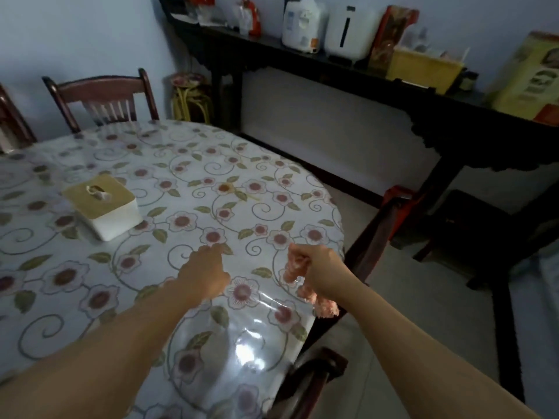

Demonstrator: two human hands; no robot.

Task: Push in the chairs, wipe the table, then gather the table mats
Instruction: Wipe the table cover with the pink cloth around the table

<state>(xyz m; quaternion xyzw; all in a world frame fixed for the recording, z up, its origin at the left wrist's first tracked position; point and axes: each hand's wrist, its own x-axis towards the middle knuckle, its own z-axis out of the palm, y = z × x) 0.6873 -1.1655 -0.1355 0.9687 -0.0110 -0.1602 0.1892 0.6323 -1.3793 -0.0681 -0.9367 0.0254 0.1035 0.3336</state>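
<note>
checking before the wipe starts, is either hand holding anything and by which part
The right hand grips a pink cloth by its upper end, the rest hanging down. The left hand holds nothing; its fingers rest on the table.

- A tissue box [101, 205] with a tan lid and white sides sits toward the left, a tissue poking from its slot.
- A dark console [378, 86] runs along the far wall on the right.
- On it, left to right: a white jug [304, 24], a white appliance [351, 28], a red box [393, 37], a yellow box [423, 69] and a yellow-green carton [526, 77].
- A stool [190, 95] with yellow legs stands in the far corner beside the console.
- A red object [399, 207] lies on the floor under the console, too dim to make out.
</note>
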